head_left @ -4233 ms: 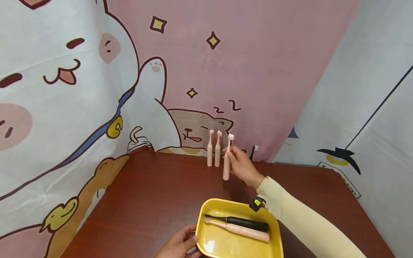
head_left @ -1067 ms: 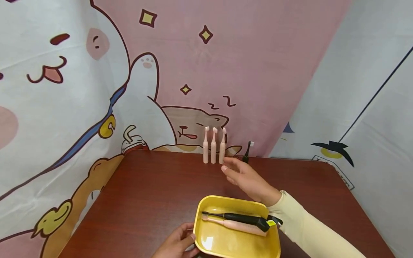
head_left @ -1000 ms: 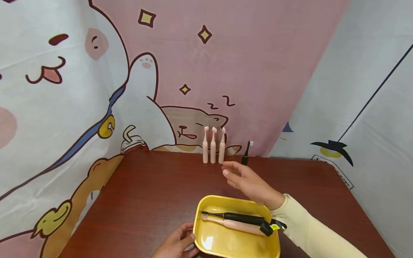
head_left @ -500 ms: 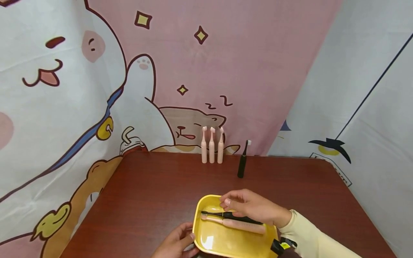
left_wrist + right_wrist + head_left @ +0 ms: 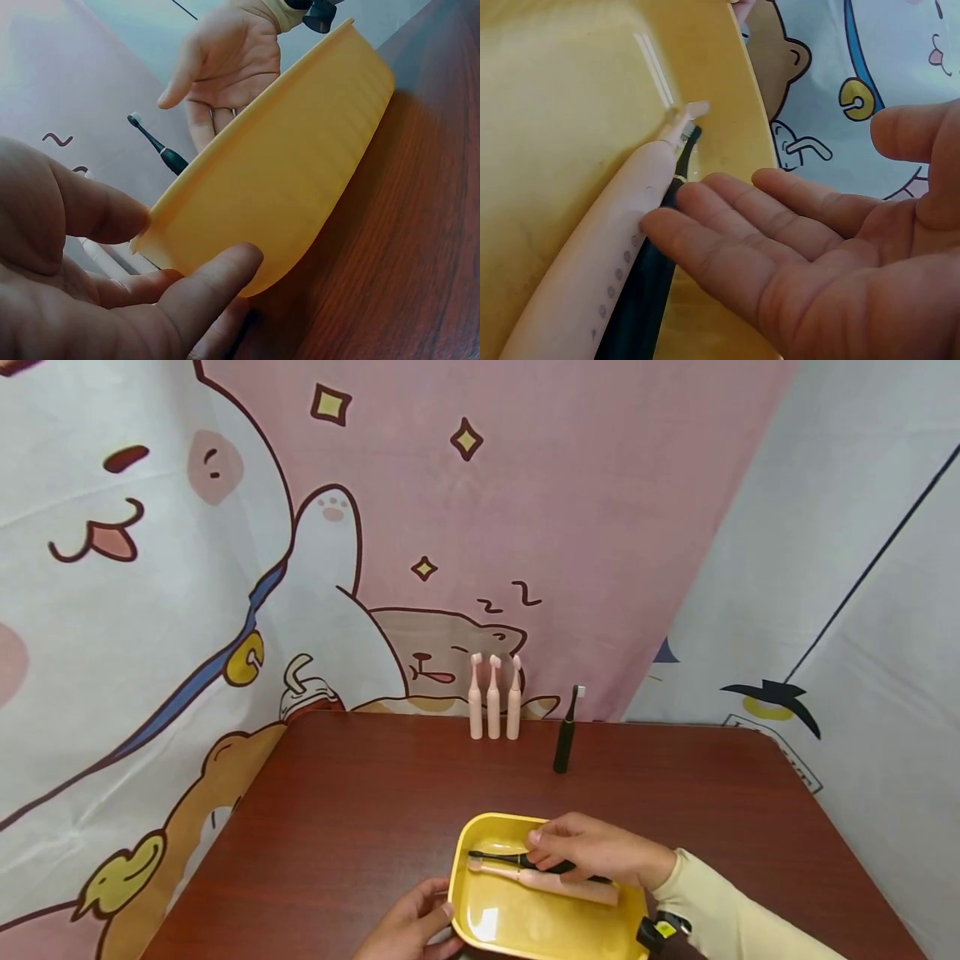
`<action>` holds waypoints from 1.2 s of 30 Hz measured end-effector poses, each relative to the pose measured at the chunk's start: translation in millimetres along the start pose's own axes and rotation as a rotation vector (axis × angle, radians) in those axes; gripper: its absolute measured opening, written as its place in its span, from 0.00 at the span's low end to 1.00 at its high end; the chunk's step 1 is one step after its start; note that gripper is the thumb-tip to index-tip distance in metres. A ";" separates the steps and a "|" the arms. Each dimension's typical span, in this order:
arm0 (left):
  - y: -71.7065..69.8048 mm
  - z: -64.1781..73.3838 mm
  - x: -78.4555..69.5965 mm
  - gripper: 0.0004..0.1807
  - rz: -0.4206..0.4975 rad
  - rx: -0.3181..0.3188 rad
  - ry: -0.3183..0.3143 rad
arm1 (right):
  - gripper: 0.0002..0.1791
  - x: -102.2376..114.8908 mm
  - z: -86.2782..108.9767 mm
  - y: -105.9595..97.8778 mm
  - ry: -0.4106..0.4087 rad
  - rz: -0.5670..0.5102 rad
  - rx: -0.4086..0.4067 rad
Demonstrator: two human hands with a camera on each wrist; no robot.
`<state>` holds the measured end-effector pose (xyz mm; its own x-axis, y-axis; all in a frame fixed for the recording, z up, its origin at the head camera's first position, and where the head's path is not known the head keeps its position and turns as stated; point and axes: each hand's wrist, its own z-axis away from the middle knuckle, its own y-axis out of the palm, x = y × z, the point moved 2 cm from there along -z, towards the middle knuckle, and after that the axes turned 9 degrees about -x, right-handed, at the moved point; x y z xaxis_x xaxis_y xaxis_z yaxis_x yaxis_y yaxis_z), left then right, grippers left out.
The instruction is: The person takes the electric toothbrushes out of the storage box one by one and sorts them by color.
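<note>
A pink and white cloth [image 5: 600, 527] printed with cartoon animals is hanging across the back, and a red-brown surface [image 5: 360, 827] is spreading out in front of it. At the surface's near side, a yellow tray [image 5: 525, 931] is sitting. A pale yellow sleeve [image 5: 720, 906] is reaching in from the right to the right hand [image 5: 600, 850], which is hanging over the tray's far side, gripping nothing; its fingers are extending loosely, thumb apart. I am not seeing clearly whether the fingertips are touching anything. The left hand [image 5: 416, 922] is gripping the tray's left end, pressing on rim and outer wall. Inside, a pink toothbrush [image 5: 570, 887] is lying beside a black toothbrush [image 5: 641, 304], both heads pointing left, the black one partly under the right hand. Beyond the tray, another black brush [image 5: 564, 743] is standing upright. To its left, near the back edge, three pink brushes [image 5: 493, 710] are standing side by side. A small black device [image 5: 658, 931] is sitting at the right wrist.
</note>
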<state>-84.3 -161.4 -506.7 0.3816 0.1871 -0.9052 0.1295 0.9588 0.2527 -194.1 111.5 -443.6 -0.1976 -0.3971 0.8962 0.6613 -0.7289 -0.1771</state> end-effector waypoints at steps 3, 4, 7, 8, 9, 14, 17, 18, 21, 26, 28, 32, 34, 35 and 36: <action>-0.1 -0.5 -0.1 0.29 0.001 0.011 0.008 | 0.33 -1.2 -2.8 -0.1 0.015 0.009 0.008; -0.2 -0.9 0.1 0.30 0.005 0.015 0.008 | 0.33 -1.1 -3.9 0.1 0.016 0.013 0.012; -0.1 -1.2 0.8 0.30 0.013 0.027 0.011 | 0.33 0.9 -8.1 1.2 0.019 0.044 0.020; -0.4 -1.1 1.2 0.30 0.014 0.030 0.013 | 0.33 1.6 -10.3 1.8 0.018 0.060 0.024; -0.9 -1.0 1.4 0.30 0.012 0.030 0.017 | 0.32 2.1 -12.5 2.7 0.016 0.075 0.030; -2.6 0.5 1.5 0.31 -0.004 0.015 0.030 | 0.20 3.0 -21.5 13.2 -0.042 0.168 0.121; -1.8 1.2 0.9 0.30 -0.011 0.004 0.028 | 0.19 4.2 -24.4 20.6 -0.085 0.203 0.212; -1.4 1.2 1.1 0.30 -0.009 0.000 0.023 | 0.20 4.0 -25.3 22.4 -0.100 0.214 0.230; -0.4 0.8 1.5 0.30 -0.004 -0.007 0.018 | 0.22 3.7 -27.8 26.6 -0.138 0.241 0.272; 0.8 -0.2 -0.2 0.30 0.009 -0.007 0.019 | 0.19 1.0 -28.9 29.1 -0.147 0.278 0.232; 0.8 -0.2 -0.8 0.29 0.011 -0.006 0.022 | 0.18 -0.4 -29.4 29.7 -0.142 0.300 0.210; 0.2 0.3 -0.7 0.29 0.014 -0.008 0.028 | 0.17 -1.1 -29.6 33.4 -0.127 0.385 0.206; -0.2 0.5 -0.1 0.30 0.014 -0.004 0.032 | 0.17 -0.8 -28.5 35.6 -0.123 0.443 0.208; -0.5 0.5 0.3 0.30 0.016 -0.002 0.034 | 0.17 -0.6 -27.9 37.0 -0.122 0.469 0.211; -0.7 0.5 0.7 0.30 0.015 -0.002 0.035 | 0.17 -0.2 -27.2 38.1 -0.125 0.490 0.214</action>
<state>-83.7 -162.1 -507.3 0.3511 0.2085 -0.9128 0.1221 0.9564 0.2654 -188.5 68.6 -461.6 0.2493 -0.5831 0.7732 0.7893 -0.3402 -0.5111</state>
